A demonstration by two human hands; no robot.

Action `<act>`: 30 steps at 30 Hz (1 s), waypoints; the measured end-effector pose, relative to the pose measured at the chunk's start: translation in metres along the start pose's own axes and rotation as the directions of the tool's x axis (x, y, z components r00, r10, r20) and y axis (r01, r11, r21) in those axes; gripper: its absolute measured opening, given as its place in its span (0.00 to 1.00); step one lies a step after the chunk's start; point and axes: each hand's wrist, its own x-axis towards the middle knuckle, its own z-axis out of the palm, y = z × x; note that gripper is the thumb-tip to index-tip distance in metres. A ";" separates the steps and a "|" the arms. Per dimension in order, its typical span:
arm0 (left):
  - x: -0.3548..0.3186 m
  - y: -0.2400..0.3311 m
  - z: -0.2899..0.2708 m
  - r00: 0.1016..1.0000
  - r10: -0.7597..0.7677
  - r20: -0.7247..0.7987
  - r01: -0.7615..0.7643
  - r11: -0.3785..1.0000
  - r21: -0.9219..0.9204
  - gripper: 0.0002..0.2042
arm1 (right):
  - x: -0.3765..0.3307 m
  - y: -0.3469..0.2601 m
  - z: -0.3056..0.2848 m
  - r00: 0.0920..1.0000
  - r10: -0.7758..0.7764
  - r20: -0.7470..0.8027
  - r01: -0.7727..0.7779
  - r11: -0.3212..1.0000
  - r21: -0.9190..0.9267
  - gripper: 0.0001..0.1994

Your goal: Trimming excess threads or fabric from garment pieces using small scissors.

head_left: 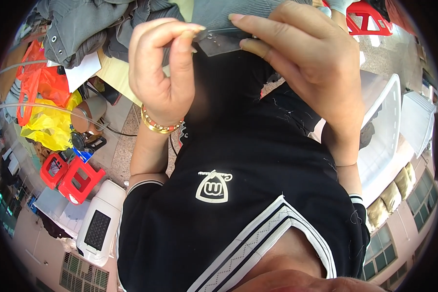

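Observation:
My left hand is closed in a pinch, thumb and forefinger at the left end of a small, flat, dark grey piece. The piece has a few shiny dots and a straight lower edge; its exact kind I cannot make out. My right hand grips the piece's other end, its thumb by the lower right corner and a forefinger along the upper side. A yellowish covering wraps one right fingertip. Just beyond the hands lies ribbed grey cloth. More grey corduroy cloth with metal eyelets is heaped at far left.
On the left are a red plastic bag, a yellow bag, red stools and a white bin-like box. A pale curved panel stands at right. Another red stool is at far right.

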 end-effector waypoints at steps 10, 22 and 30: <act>0.010 0.024 0.000 0.981 0.191 0.039 -0.192 0.981 0.035 0.05 | -0.055 0.056 0.004 0.821 0.454 -0.345 -0.047 0.657 0.753 0.14; 0.024 0.038 0.035 0.917 0.200 0.344 -0.343 0.835 0.430 0.17 | -0.040 0.140 0.104 0.364 0.107 -0.925 0.931 -0.057 0.360 0.15; 0.022 0.043 0.034 0.879 0.278 0.388 -0.458 0.720 0.521 0.15 | -0.082 0.095 0.037 0.871 0.360 -0.336 -0.020 0.708 0.706 0.17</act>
